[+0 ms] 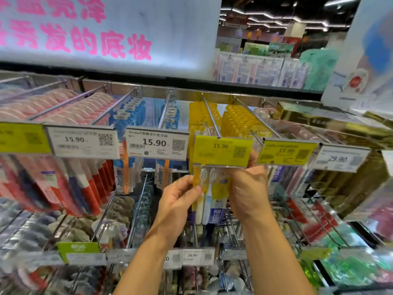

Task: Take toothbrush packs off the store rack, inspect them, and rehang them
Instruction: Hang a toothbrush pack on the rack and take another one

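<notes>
While the yellow toothbrush pack [209, 188] hangs just below the yellow price tag [222, 151], the left hand [178, 201] pinches its edge and the right hand [247, 184] grips its opposite side; seemingly rehanging or unhooking, which needs its hole aligned with the peg [210, 116].

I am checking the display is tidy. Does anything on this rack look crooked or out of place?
Only the yellow price tag above the held toothbrush pack sits tilted, unlike the level white tags beside it.
</notes>
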